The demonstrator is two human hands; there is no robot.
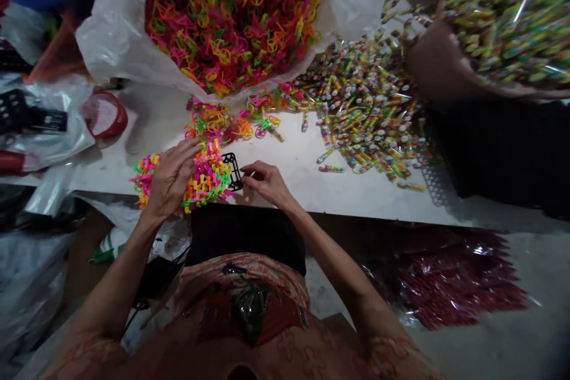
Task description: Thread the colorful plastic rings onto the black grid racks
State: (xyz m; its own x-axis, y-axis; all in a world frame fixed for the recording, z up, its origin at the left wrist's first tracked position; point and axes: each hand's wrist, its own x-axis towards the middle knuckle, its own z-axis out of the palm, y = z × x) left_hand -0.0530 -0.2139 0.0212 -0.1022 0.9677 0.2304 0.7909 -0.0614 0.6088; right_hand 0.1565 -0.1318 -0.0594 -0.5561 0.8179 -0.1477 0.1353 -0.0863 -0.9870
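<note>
Small bright plastic pieces [205, 181] in pink, yellow, orange and green stand close together in rows on a black plastic rack [233, 172]. Only the rack's right end shows bare. My left hand [171, 175] lies over the rows with its fingers stretched out, touching the pieces. At the rack's right edge, my right hand [267, 183] has its thumb and forefinger closed on the rim. Just beyond the rack, loose pieces of the same kind [216, 119] lie on the white table [289, 154].
A big clear plastic bag [116, 35] full of bright pieces stands at the back. Right of it spreads a heap of small candy-filled tubes [365, 107], beside a tub [427, 65] of wrapped items. A red tape roll [107, 116] lies left; dark red packets [463, 279] are below right.
</note>
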